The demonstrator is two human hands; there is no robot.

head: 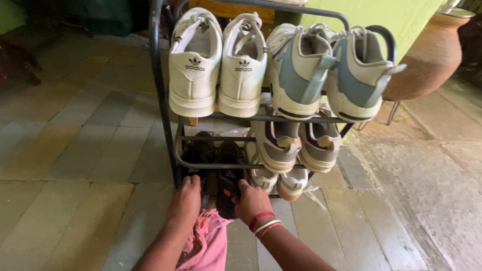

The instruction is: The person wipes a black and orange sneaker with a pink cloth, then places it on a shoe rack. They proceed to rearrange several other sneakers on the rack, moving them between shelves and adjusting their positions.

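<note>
The shoe rack [159,95] is dark painted metal tubing, slightly worn. The white sneakers [216,65] look like smooth matt leather, the black sandal [228,188] like dull rubber. The floor [80,150] is rough, stained stone tile; the pot [432,55] is matt clay.

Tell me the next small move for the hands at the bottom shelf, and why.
Probably draw the black sandals out toward the floor: the right hand already grips the heel of one, the left hand rests on the other, and both sit low in the rack.

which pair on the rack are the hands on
The black pair on the lowest shelf, at the left; left hand and right hand touch it. All other pairs are white or pale.
</note>
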